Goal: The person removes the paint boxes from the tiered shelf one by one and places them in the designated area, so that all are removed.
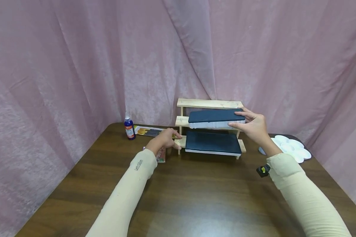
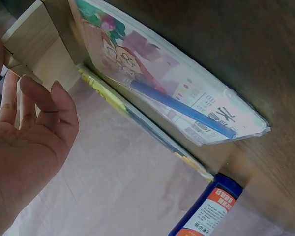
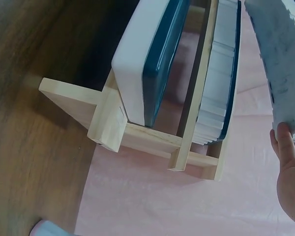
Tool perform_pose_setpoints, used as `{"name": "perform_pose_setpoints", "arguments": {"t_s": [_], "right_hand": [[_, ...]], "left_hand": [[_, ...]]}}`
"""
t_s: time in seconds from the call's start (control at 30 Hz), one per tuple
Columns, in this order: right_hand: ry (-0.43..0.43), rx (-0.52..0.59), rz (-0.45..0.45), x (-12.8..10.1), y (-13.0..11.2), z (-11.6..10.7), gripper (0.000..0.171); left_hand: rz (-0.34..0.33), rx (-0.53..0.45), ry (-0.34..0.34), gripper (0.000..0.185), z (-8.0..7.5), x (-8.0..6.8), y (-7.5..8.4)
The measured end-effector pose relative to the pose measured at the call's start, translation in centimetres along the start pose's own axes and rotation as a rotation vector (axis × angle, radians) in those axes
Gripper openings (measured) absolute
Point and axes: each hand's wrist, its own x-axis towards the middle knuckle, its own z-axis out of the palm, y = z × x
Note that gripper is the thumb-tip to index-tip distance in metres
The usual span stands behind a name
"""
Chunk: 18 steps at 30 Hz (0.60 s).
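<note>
A pale wooden three-tier rack point(image 1: 209, 103) stands at the back of the brown table point(image 1: 195, 194). A flat dark-blue case with a white side point(image 1: 213, 142) lies on its lowest tier. My right hand point(image 1: 252, 126) grips the right end of a like case point(image 1: 215, 116) at the middle tier's height, fingers on top, thumb on its white edge. In the right wrist view a case lies on the low tier point(image 3: 152, 64), another point(image 3: 221, 83) on the tier above, and my fingertips point(image 3: 282, 142) touch the held case point(image 3: 280, 59). My left hand point(image 1: 166, 140) rests with relaxed fingers against the rack's left end point(image 2: 32, 42).
A small blue bottle point(image 1: 129, 128) point(image 2: 206, 211) and a flat pack of brushes point(image 1: 148, 131) lie at the back left. A printed plastic packet point(image 1: 161, 154) point(image 2: 177, 88) lies under my left wrist. A white palette point(image 1: 290, 146) sits at the right. Pink curtain surrounds the table.
</note>
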Motion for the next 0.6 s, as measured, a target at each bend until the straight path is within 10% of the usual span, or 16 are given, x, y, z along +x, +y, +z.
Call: {"name": "perform_pose_setpoints", "arguments": {"t_s": [0.6], "right_hand": [[-0.029,-0.010,0.018,-1.7,-1.1,0.5,0.047]], "left_hand": [[-0.003,-0.012,-0.013,0.046,-0.6,-0.6,0.0]]}}
